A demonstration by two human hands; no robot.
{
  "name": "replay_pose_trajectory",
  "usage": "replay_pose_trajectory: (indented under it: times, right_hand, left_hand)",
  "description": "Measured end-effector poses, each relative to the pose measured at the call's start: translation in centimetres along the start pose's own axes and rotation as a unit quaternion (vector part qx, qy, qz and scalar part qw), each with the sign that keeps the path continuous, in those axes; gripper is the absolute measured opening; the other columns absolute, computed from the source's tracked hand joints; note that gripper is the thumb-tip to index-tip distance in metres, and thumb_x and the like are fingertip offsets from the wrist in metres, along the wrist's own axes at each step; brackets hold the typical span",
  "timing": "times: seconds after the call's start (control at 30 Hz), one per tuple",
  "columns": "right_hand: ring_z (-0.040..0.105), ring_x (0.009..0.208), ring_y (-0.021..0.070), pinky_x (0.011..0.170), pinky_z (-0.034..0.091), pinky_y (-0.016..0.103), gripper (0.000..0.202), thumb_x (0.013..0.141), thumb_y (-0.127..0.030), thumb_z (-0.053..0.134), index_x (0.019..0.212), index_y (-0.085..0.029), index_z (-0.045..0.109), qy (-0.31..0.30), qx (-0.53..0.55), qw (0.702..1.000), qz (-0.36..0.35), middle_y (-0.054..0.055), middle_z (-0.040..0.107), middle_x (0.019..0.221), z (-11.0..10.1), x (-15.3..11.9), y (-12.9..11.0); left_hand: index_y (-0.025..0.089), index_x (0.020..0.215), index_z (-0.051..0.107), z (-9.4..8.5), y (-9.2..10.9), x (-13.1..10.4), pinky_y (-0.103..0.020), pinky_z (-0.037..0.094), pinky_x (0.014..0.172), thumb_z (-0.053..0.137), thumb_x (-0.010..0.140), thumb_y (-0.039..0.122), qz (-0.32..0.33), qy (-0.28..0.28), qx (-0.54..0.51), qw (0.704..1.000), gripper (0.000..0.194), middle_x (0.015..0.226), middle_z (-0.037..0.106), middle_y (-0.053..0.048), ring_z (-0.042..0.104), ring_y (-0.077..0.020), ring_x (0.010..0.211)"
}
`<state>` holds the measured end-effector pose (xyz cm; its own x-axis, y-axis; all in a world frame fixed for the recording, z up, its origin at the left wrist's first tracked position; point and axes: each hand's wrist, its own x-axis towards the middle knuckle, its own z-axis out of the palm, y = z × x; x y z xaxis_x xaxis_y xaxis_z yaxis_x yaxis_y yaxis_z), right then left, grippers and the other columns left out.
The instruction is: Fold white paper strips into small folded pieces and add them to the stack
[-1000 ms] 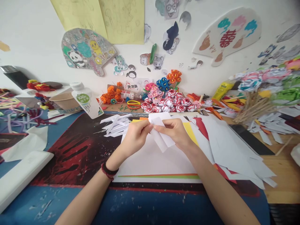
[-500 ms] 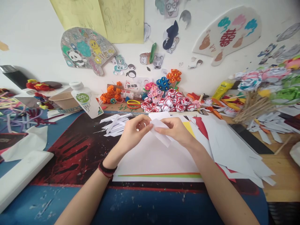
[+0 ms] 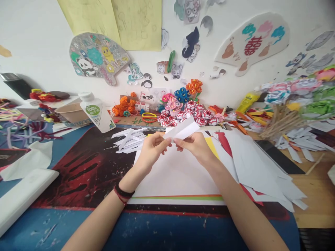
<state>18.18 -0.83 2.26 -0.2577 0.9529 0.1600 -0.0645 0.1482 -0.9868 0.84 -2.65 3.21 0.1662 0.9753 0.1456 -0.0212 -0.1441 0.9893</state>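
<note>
A folded piece of white paper is raised over the middle of the table, its creased strip slanting up to the right. My left hand pinches its lower left edge between thumb and fingers. Close beside it, my right hand grips the lower right part the same way. Beneath both hands lies a large white sheet, with orange and green edges showing under its near side. Left of my left hand rests a pile of cut white paper strips on a dark red and black mat.
Paper flowers, orange-handled scissors and a white bottle stand or lie at the back. White sheets spread at the right. A long white box lies at the left edge.
The folded paper has turned and moved upward, from hanging down right to slanting up right. Both hands have shifted their hold to its lower edge.
</note>
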Motion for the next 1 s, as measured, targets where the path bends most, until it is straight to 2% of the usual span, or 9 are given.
replay_pose_trajectory:
  times: [0.07,0.17,0.27,0.4,0.53,0.67,0.83,1.0]
  right_hand:
    - [0.057,0.057,0.0144,0.055,0.048,0.028,0.032,0.067,-0.041,0.080,0.077,-0.011,0.071,0.006,-0.018,1.000,0.004,0.005,0.066,0.066,-0.25,-0.02,0.05]
    - [0.058,0.056,0.0144,0.056,0.048,0.028,0.031,0.070,-0.043,0.077,0.071,-0.012,0.070,0.022,-0.030,0.999,-0.009,0.004,0.064,0.062,-0.33,0.03,0.01]
    - [0.061,0.059,0.0151,0.059,0.050,0.028,0.032,0.075,-0.045,0.073,0.072,-0.013,0.069,0.047,-0.033,0.998,-0.024,0.005,0.065,0.064,-0.07,0.12,-0.05]
    - [0.062,0.058,0.0153,0.058,0.051,0.028,0.035,0.075,-0.048,0.072,0.072,-0.013,0.070,0.070,-0.043,0.996,-0.034,0.005,0.066,0.063,0.10,0.15,0.01]
    - [0.059,0.054,0.0143,0.054,0.049,0.027,0.037,0.071,-0.050,0.074,0.068,-0.014,0.069,0.058,-0.051,0.996,-0.044,0.004,0.064,0.060,0.04,0.01,0.19]
    - [0.060,0.056,0.0149,0.056,0.049,0.028,0.038,0.072,-0.051,0.073,0.071,-0.014,0.070,0.038,-0.037,0.998,-0.040,0.005,0.065,0.061,0.08,-0.05,-0.02]
    - [0.062,0.066,0.0157,0.063,0.050,0.028,0.038,0.074,-0.051,0.071,0.079,-0.014,0.073,-0.026,-0.023,0.999,-0.016,0.007,0.070,0.073,0.08,-0.04,-0.49]
    - [0.058,0.059,0.0140,0.058,0.048,0.027,0.035,0.068,-0.049,0.077,0.067,-0.014,0.071,0.003,-0.025,1.000,-0.016,0.005,0.066,0.064,-0.11,-0.04,-0.17]
  left_hand:
    - [0.014,0.079,0.062,-0.26,-0.08,0.12,-0.022,0.040,0.053,0.066,0.079,0.036,0.015,0.009,0.049,0.999,0.022,0.071,0.062,-0.003,0.054,-0.0119,0.062]
    - [0.014,0.079,0.062,-0.48,-0.19,0.20,-0.021,0.038,0.051,0.067,0.078,0.035,0.016,0.000,0.091,0.996,0.021,0.069,0.064,-0.003,0.056,-0.0122,0.061]
    - [0.014,0.078,0.061,-0.30,-0.15,0.11,-0.022,0.038,0.051,0.064,0.080,0.035,-0.006,-0.008,0.075,0.997,0.021,0.069,0.066,-0.004,0.053,-0.0109,0.057]
    - [0.014,0.079,0.061,0.08,0.02,-0.06,-0.023,0.040,0.051,0.063,0.081,0.037,-0.029,-0.024,0.048,0.998,0.023,0.072,0.068,-0.005,0.051,-0.0098,0.053]
    - [0.013,0.086,0.065,0.23,-0.04,-0.06,-0.023,0.041,0.052,0.066,0.079,0.036,-0.013,-0.027,0.069,0.997,0.025,0.071,0.068,-0.005,0.057,-0.0130,0.060]
    - [0.012,0.088,0.067,0.23,-0.12,-0.09,-0.023,0.042,0.054,0.066,0.080,0.036,-0.002,-0.023,0.072,0.997,0.025,0.073,0.069,-0.006,0.059,-0.0144,0.064]
    - [0.011,0.083,0.069,0.08,0.04,-0.16,-0.023,0.041,0.053,0.066,0.079,0.037,0.005,-0.005,0.077,0.997,0.026,0.071,0.069,-0.006,0.058,-0.0143,0.063]
    - [0.012,0.080,0.069,-0.12,0.05,-0.09,-0.023,0.041,0.052,0.065,0.080,0.040,0.012,-0.004,0.098,0.995,0.028,0.069,0.068,-0.006,0.058,-0.0141,0.061]
